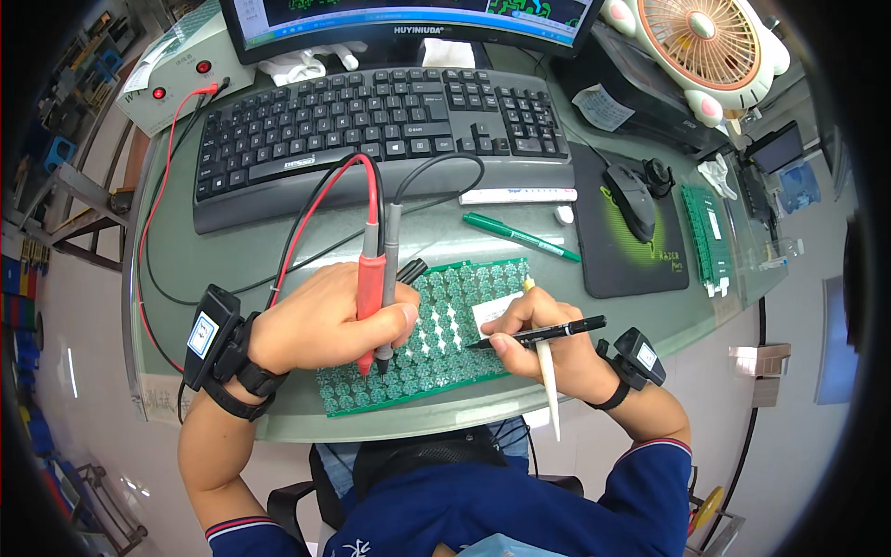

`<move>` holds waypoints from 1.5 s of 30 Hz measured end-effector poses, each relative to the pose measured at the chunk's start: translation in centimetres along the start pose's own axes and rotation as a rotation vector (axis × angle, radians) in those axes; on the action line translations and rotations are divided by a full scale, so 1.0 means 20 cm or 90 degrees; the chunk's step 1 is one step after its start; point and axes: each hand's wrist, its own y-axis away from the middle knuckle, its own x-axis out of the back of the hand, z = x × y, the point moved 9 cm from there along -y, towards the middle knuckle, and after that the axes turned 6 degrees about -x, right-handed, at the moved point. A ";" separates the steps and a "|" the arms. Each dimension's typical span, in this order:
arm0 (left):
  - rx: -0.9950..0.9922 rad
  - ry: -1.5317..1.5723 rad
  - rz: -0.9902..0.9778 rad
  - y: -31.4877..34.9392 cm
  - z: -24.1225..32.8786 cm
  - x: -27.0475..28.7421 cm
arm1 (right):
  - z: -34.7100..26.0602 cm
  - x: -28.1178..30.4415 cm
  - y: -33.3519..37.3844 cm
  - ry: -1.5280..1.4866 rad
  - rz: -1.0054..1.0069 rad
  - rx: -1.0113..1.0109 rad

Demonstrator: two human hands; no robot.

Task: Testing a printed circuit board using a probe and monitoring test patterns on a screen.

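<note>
A green circuit-board panel [436,371] with many small round units lies on the table before me. My left hand [320,316] is closed around a red test probe [370,283] and a grey test probe [391,255], their tips pointing down at the panel's left part. A short black piece [411,271] pokes out beside its fingers. My right hand [552,348] grips a black marker pen [571,330], tip close over the panel's middle, and a cream-coloured stick [549,399] hanging downward. Beneath the right fingers is a white paper slip [492,310], partly hidden.
Beyond the panel lie a green pen [520,236], a white marker [517,196] and a black keyboard [334,121]. A mouse [631,200] sits on its mat at the right, near more green boards [705,237]. Probe leads run left to a grey box [181,79].
</note>
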 end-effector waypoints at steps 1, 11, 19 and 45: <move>0.014 -0.004 0.000 0.00 0.00 0.00 | 0.00 0.00 0.00 0.004 0.009 0.002; 0.025 -0.025 -0.005 0.00 -0.01 0.00 | 0.00 0.01 0.00 -0.004 -0.003 -0.014; 0.016 -0.021 -0.004 0.00 -0.01 -0.01 | -0.01 0.01 0.01 -0.015 0.035 0.007; -0.242 -0.012 -0.133 0.15 0.19 -0.09 | -0.28 -0.08 -0.14 -0.381 -0.088 -0.074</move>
